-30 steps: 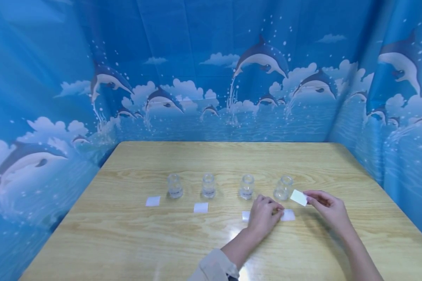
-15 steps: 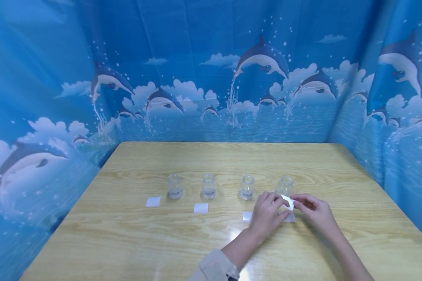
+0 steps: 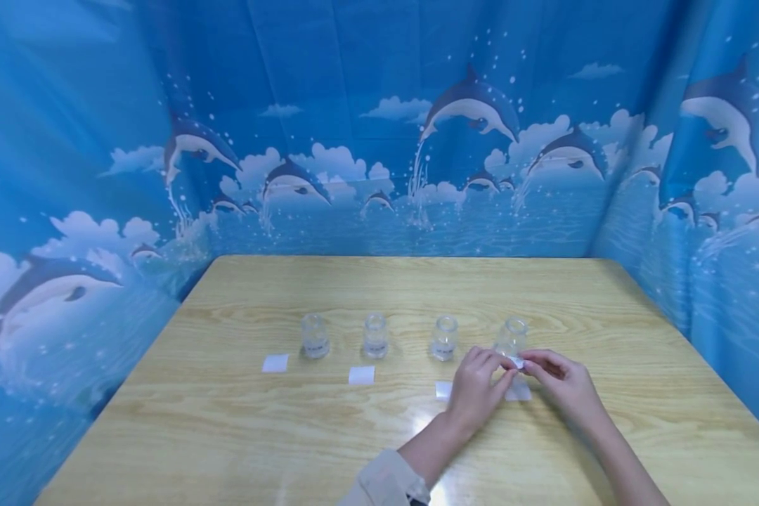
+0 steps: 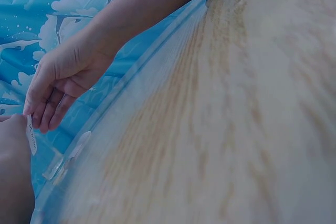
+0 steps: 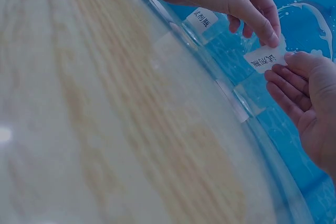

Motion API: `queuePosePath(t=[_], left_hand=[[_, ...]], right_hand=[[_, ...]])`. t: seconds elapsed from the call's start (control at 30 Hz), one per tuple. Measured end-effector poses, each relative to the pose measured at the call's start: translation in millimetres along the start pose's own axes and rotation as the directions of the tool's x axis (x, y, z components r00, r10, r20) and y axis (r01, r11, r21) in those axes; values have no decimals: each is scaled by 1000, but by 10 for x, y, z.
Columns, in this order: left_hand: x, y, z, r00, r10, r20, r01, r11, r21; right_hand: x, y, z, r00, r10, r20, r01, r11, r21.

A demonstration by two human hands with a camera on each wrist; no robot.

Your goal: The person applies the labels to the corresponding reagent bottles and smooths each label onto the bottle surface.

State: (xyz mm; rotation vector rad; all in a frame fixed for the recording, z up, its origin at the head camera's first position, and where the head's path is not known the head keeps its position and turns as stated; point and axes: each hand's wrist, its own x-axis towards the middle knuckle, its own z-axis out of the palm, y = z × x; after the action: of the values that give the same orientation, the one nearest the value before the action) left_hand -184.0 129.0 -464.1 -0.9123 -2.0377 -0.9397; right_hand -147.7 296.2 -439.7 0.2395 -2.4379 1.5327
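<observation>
Between both hands is a small white label point(image 5: 262, 59) with handwritten characters, its written face showing in the right wrist view. My left hand point(image 3: 477, 383) pinches one edge of it with thumb and fingers. At the opposite edge, my right hand point(image 3: 563, 383) pinches it between thumb and forefinger, its other fingers loosely curved. Just behind the label point(image 3: 517, 362) stands a clear glass bottle point(image 3: 514, 336), the rightmost in a row, its lower part partly hidden by the fingers. Below the fingertips a white paper square point(image 3: 519, 391) lies on the table.
Three more glass bottles continue the row leftward: one point(image 3: 444, 337) nearby, one point(image 3: 375, 335) mid-table, one point(image 3: 315, 336) farthest left, each with dark writing low down. Paper squares lie in front, one point(image 3: 275, 362) at far left, another point(image 3: 361, 374) beside it. A dolphin-print curtain point(image 3: 367, 84) surrounds the wooden table point(image 3: 228, 436).
My right hand has brought the label leftward to my left hand, whose fingers have risen from beside the paper square to take its other edge. The label has tilted in front of the rightmost bottle.
</observation>
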Motion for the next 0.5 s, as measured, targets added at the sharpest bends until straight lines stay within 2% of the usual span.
queuePosePath(t=[0.07,0.13,0.17,0.23,0.3,0.37,0.4,0.5], left_hand=[[-10,3,20,994,-109,-20,107,990,-89],[-14,16,37,969,-245,-34,232,949,-214],[-15,24,45,948,-318,-34,295,911,-288],[-8,42,58,889,-458,-25,399,800,-449],[7,59,61,829,-559,-11,458,690,-561],[21,68,66,789,-615,5,487,620,-616],[29,71,67,780,-626,10,492,603,-628],[40,77,64,778,-628,19,497,597,-630]], right_hand=[[4,5,1,1000,-10,1,10,1000,29],[4,10,3,1000,-14,-4,14,999,45],[5,14,6,1000,-14,-9,14,998,56],[4,22,11,1000,4,-12,-3,998,55],[3,34,17,999,40,3,-40,997,58],[3,43,25,997,72,30,-74,995,69],[4,48,30,995,89,43,-92,993,77],[7,61,47,993,106,49,-112,986,121]])
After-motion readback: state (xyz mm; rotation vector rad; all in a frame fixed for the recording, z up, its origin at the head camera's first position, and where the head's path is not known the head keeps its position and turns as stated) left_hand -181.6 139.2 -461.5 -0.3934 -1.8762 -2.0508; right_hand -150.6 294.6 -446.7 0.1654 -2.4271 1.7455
